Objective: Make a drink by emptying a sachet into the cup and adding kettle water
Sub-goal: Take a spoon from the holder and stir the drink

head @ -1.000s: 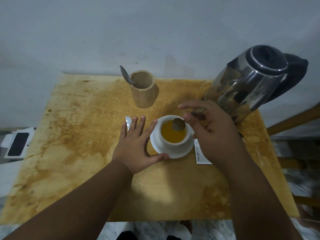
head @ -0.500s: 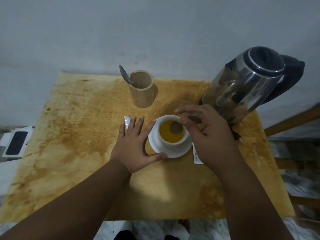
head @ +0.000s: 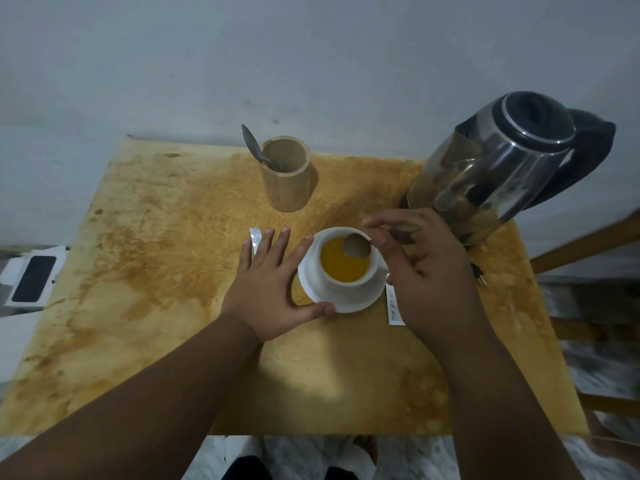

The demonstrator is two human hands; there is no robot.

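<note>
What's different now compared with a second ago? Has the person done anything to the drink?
The spoon in the right hand has circled round the orange drink, from the cup's right side toward its far rim: stirring. Nothing was picked up or let go. The left hand stays flat against the saucer; the kettle, wooden holder and sachet are unmoved.

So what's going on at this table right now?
A person is stirring a drink. The right hand holds a spoon with its bowl in the orange liquid in a white cup, which sits on a saucer. The left hand lies flat on the table, thumb against the saucer's rim. The steel kettle stands behind the right hand, and a sachet lies beside the saucer.
</note>
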